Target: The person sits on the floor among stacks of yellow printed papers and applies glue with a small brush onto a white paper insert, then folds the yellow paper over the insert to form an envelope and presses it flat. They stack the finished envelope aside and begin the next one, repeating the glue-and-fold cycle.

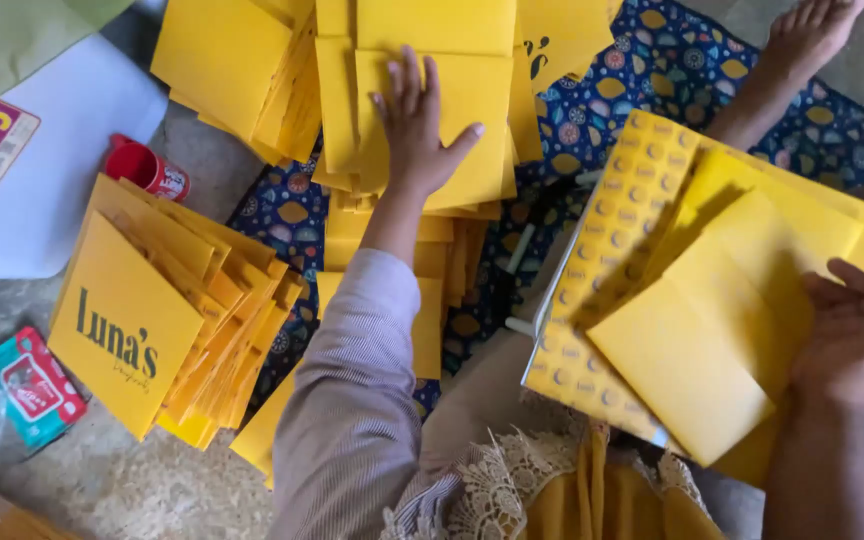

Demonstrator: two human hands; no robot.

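Single head view, looking steeply down, close over lap and floor.

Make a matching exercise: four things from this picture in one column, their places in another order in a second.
Things:
1. left hand
2. right hand
3. red tube
4. teal packet

Places:
A. on the floor at the lower left
B. flat on the middle stack of yellow envelopes
C. on a folded yellow sheet at the right
D. beside the fanned pile, upper left

Pairs: 1-B, 2-C, 3-D, 4-A

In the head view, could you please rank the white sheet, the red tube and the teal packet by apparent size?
1. White sheet, clearly largest.
2. Teal packet.
3. Red tube, slightly smaller, though partly hidden by the yellow envelopes.
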